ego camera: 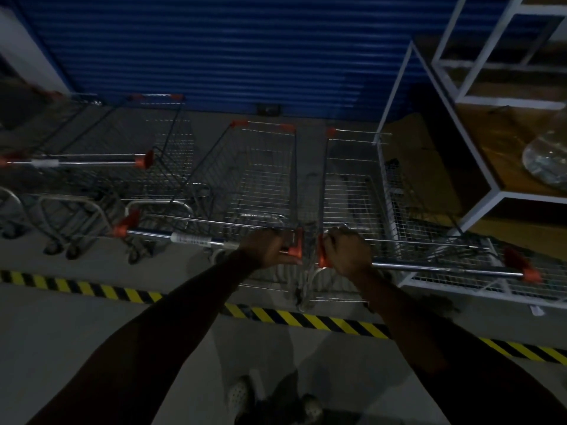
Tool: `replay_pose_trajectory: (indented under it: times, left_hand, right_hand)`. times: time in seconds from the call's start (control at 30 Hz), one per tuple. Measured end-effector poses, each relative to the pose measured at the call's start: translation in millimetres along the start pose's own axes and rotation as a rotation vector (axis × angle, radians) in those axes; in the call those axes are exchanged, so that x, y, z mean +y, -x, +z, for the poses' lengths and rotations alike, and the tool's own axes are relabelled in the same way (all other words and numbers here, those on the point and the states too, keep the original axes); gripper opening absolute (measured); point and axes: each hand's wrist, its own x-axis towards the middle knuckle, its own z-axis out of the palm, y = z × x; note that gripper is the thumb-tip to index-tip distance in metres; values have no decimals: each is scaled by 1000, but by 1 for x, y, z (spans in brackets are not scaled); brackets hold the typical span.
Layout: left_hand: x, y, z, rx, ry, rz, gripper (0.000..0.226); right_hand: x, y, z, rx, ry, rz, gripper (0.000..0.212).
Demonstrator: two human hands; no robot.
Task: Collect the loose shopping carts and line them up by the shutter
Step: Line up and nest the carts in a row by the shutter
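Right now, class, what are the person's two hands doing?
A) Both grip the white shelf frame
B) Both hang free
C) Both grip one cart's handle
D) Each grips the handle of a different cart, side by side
D: the left hand grips the right end of the middle cart's handle, while the right hand grips the left end of the right cart's handle.

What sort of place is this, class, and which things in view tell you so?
Probably a shop's cart bay or back storage area. Wire carts stand side by side facing a blue shutter, hazard tape runs across the floor, and a white shelf frame stands on the right.
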Motion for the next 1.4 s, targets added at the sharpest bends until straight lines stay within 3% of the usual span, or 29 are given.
replay_pose_trajectory:
  times: [0.1,0.23,0.33,0.43,0.57,1.03,1.27,1.4]
  left_hand:
    - [-13,17,-21,122,-162,12,81]
    - [-51,42,-46,203,-223,-17,64]
    - [-79,65,-68,274,-288,-30,73]
    - [-116,95,-88,318,-293,-52,77]
    - [-177,140,-112,381,-335,-112,54]
    - [-355,263,-173,501,-245,-284,79]
    - [-431,255,-195,521,-291,-261,56]
    - [-484,238,-212,482,-325,-254,39]
  right_hand:
    - [-25,-9,-3,40,-2,-68,58]
    - [-73,-25,1,50,-71,-149,61]
    - [-115,-39,9,22,-75,-224,64]
    - [-163,-56,25,47,-99,-282,59]
    - [-238,-72,52,111,-142,-336,52]
    - [-447,-130,134,5,-141,-509,54]
    - [-490,-202,188,8,-178,-442,57]
    - [-503,-258,220,-26,-135,-331,40]
